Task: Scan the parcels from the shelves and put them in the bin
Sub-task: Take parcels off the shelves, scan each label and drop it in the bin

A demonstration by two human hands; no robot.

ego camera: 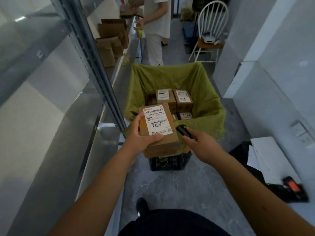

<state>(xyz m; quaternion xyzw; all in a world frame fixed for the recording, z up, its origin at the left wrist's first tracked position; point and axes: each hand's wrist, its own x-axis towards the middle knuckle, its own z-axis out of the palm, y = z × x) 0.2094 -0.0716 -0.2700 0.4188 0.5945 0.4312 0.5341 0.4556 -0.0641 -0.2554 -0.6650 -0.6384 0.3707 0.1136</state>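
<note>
A white spindle-back chair [212, 23] stands beyond a person in pale clothes [157, 23].

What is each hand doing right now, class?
Left hand: grips the labelled parcel.
Right hand: grips the black scanner.

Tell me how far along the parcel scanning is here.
Done: several labelled cardboard parcels already lie in the green-lined bin. In hand: the left hand grips a labelled brown cardboard box; the right hand aims a black handheld scanner. Left: more brown boxes on the metal shelf.
</note>
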